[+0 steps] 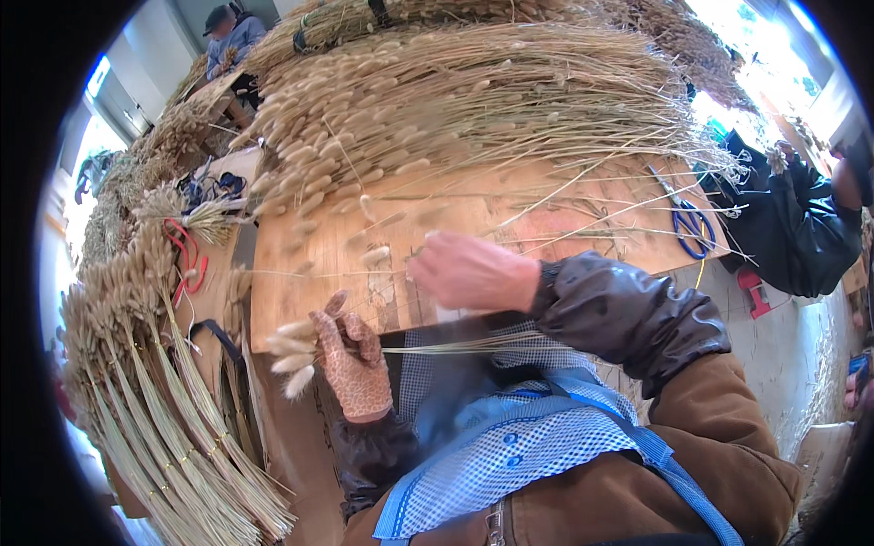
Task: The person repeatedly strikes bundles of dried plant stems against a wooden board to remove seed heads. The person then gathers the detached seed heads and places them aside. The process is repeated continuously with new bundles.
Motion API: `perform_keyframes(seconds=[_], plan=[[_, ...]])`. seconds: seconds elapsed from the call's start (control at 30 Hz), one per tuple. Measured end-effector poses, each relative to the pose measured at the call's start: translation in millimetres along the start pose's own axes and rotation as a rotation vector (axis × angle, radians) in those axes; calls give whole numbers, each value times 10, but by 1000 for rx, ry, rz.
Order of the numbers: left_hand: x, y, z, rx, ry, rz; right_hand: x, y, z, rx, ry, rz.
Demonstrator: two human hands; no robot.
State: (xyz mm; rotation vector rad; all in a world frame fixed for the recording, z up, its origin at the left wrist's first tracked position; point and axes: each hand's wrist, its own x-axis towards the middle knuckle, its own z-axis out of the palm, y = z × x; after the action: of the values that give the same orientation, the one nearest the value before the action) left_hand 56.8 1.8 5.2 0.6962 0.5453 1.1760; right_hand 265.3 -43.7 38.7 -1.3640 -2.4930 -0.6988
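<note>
My left hand (351, 355), in a patterned glove with bare-looking fingertips hard to make out, is closed round a small bunch of dried bunny tail grass (293, 348). Its fluffy heads poke out to the left and the thin stems run right, over my lap. Above the near edge of the wooden table (307, 239), my right hand (471, 269) is blurred, fingers bent; whether a stem is between them cannot be made out. Behind it lies a large heap of dried bunny tail grass (478, 102), heads left and stems right. Loose stems lie across the tabletop.
Scissors with blue handles (691, 228) lie at the table's right edge. Tied bunches of bunny tail grass (171, 409) lie side by side at left, near a red strap (186, 263). One person (232, 41) is at the far left; another in dark clothes (792, 211) is at right.
</note>
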Motion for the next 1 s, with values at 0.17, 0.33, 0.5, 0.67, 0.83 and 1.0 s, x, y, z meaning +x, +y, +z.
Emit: perform_keyframes(seconds=[0.17, 0.33, 0.5, 0.67, 0.83, 1.0], plan=[[65, -22, -27, 99, 122, 9, -665, 594, -83, -164, -88, -6], [130, -67, -74, 133, 154, 51, -1212, 1191, -173, -153, -120, 7], [133, -28, -129, 125, 101, 111, -1378, 1284, -292, 18, -254, 106], [111, -78, -92, 61, 77, 102, -926, 821, -166, 76, -270, 57], [13, 11, -107, -99, -12, 93, -285, 461, -6, 12, -103, 86], [-19, 71, -134, -200, 28, 42, -207, 448, 48, -23, 78, 45]])
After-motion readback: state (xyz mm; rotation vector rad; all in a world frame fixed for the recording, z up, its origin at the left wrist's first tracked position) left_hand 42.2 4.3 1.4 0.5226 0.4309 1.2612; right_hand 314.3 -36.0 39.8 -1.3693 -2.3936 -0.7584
